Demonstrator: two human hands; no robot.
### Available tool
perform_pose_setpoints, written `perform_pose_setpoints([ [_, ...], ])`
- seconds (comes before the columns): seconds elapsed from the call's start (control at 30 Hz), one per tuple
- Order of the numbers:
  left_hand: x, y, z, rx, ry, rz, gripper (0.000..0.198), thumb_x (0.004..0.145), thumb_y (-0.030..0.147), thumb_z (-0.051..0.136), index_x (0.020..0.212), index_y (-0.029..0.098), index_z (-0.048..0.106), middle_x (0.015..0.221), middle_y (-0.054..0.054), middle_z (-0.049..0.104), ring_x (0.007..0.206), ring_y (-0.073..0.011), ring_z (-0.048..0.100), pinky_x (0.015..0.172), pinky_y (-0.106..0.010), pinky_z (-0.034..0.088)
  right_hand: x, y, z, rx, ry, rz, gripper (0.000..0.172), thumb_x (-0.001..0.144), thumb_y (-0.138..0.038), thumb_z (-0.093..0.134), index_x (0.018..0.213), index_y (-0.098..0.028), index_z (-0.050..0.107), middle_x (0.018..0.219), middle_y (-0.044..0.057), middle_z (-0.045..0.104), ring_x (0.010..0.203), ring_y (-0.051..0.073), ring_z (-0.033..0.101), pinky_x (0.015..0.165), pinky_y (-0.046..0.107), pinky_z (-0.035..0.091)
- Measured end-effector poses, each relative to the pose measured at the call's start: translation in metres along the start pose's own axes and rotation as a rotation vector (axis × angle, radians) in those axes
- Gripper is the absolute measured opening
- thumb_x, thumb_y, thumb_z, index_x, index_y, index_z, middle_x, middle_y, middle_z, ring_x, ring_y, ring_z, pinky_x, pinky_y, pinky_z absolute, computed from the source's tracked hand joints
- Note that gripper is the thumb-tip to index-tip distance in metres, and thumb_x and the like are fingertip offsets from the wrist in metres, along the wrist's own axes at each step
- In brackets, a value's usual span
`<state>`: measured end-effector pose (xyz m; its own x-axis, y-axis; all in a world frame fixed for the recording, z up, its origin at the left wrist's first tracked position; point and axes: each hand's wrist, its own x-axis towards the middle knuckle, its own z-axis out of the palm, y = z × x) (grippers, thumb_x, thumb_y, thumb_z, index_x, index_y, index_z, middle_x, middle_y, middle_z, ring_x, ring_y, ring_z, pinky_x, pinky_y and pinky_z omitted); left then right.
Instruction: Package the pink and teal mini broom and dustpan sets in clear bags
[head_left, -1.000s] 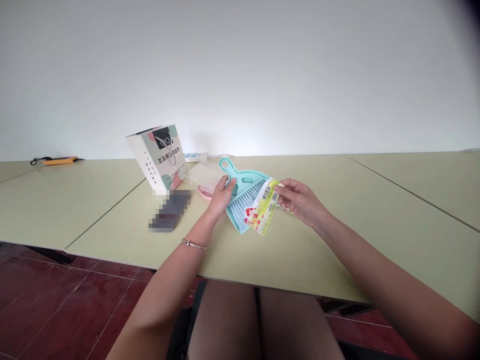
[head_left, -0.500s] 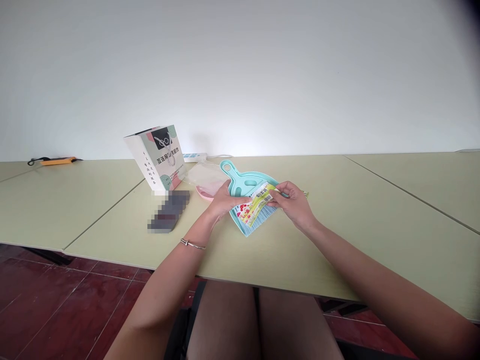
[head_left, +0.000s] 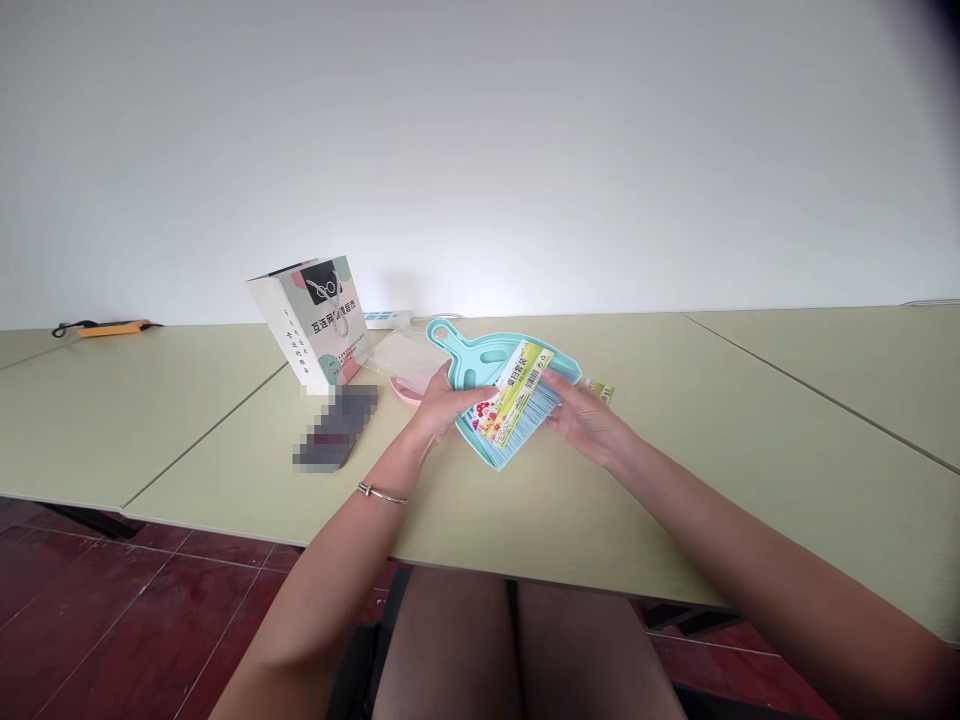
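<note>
A turquoise dustpan (head_left: 517, 343) is held tilted above the table, with a brush of pale blue bristles (head_left: 534, 412) lying in it. A printed cardboard label (head_left: 517, 385) lies flat across the bristles. My left hand (head_left: 444, 402) grips the dustpan's left side, thumb over the front by the label and fingers hidden behind. At the right side, my right hand (head_left: 581, 415) closes on the dustpan's edge beside the bristles, its fingers partly hidden. A yellow-green printed piece (head_left: 602, 391) shows behind the right hand; what it belongs to is unclear.
A printed paper bag (head_left: 319, 325) stands at the back left, a blurred dark flat object (head_left: 336, 430) before it. Behind my left hand lie a clear plastic wrapper (head_left: 405, 355) and a pink item (head_left: 405, 389). An orange object with a black strap (head_left: 114, 327) is far left.
My right hand has let go of the label's bent end and moved onto the dustpan's right edge. The label now lies flatter, and the dustpan has turned slightly.
</note>
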<state>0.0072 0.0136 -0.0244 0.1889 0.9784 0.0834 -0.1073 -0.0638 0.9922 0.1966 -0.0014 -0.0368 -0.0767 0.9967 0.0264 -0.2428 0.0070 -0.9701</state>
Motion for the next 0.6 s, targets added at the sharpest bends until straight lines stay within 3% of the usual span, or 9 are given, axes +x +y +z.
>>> perform_pose_setpoints([
  [0.03,0.0,-0.002,0.001,0.006,-0.01,0.002,0.059,0.052,0.025,0.084,0.103,0.018,0.055,0.103,-0.008,0.067,0.089,-0.021,0.066,0.082,-0.039,0.053,0.0,0.002,0.002,0.075,-0.071,0.092,0.038,0.07,-0.046,0.069,0.101,-0.026,0.057,0.105,0.006,0.065,0.094,0.022,0.063,0.074,0.036,0.057],
  [0.1,0.0,-0.004,0.003,0.023,-0.032,0.016,0.06,0.054,0.026,0.083,0.105,0.019,0.055,0.105,-0.008,0.066,0.091,-0.021,0.065,0.082,-0.038,0.053,-0.001,0.006,0.004,0.18,-0.08,0.191,0.031,0.07,-0.036,0.071,0.098,-0.026,0.061,0.101,0.003,0.069,0.094,0.02,0.065,0.076,0.033,0.057],
  [0.23,0.001,-0.005,0.002,0.147,-0.061,0.065,0.052,0.066,0.039,0.074,0.11,0.019,0.053,0.108,-0.009,0.065,0.094,-0.0221,0.063,0.083,-0.038,0.051,0.0,0.008,0.004,0.198,-0.022,0.177,0.022,0.07,-0.026,0.071,0.091,-0.023,0.064,0.093,0.002,0.072,0.088,0.02,0.068,0.07,0.03,0.059],
  [0.33,0.005,-0.004,-0.01,0.465,0.124,0.147,0.043,0.08,0.048,0.055,0.11,0.017,0.055,0.108,-0.011,0.064,0.1,-0.0238,0.06,0.091,-0.042,0.046,0.005,0.005,-0.002,0.167,0.066,0.121,0.018,0.071,-0.025,0.068,0.089,-0.023,0.063,0.096,0.003,0.072,0.089,0.021,0.068,0.068,0.031,0.06],
  [0.4,0.009,-0.005,-0.02,0.742,0.294,0.237,0.036,0.085,0.044,0.048,0.108,0.018,0.058,0.121,-0.012,0.057,0.117,-0.0256,0.05,0.103,-0.044,0.034,0.01,0.002,-0.009,0.169,0.164,0.07,0.018,0.071,-0.025,0.067,0.089,-0.024,0.062,0.1,0.002,0.071,0.093,0.022,0.067,0.067,0.032,0.06],
  [0.43,0.011,-0.007,-0.025,0.871,0.316,0.252,0.031,0.085,0.041,0.048,0.106,0.021,0.061,0.129,-0.011,0.053,0.127,-0.0265,0.04,0.108,-0.045,0.026,0.013,0.001,-0.012,0.175,0.211,0.044,0.017,0.072,-0.025,0.066,0.088,-0.024,0.061,0.101,0.002,0.071,0.095,0.022,0.067,0.067,0.033,0.06],
  [0.53,0.016,-0.015,-0.037,1.116,0.124,0.111,0.02,0.082,0.039,0.052,0.09,0.028,0.067,0.128,-0.004,0.055,0.139,-0.0292,0.02,0.112,-0.052,0.003,0.021,-0.001,-0.023,0.203,0.322,-0.023,0.015,0.071,-0.024,0.064,0.086,-0.024,0.059,0.099,0.002,0.071,0.099,0.022,0.065,0.069,0.033,0.06],
  [0.6,0.019,-0.02,-0.041,1.148,-0.014,0.027,0.026,0.084,0.041,0.046,0.078,0.027,0.067,0.112,-0.004,0.065,0.137,-0.0289,0.025,0.111,-0.054,-0.004,0.024,0.0,-0.029,0.224,0.374,-0.039,0.015,0.07,-0.022,0.064,0.085,-0.024,0.059,0.096,0.002,0.071,0.1,0.022,0.065,0.07,0.033,0.06],
])
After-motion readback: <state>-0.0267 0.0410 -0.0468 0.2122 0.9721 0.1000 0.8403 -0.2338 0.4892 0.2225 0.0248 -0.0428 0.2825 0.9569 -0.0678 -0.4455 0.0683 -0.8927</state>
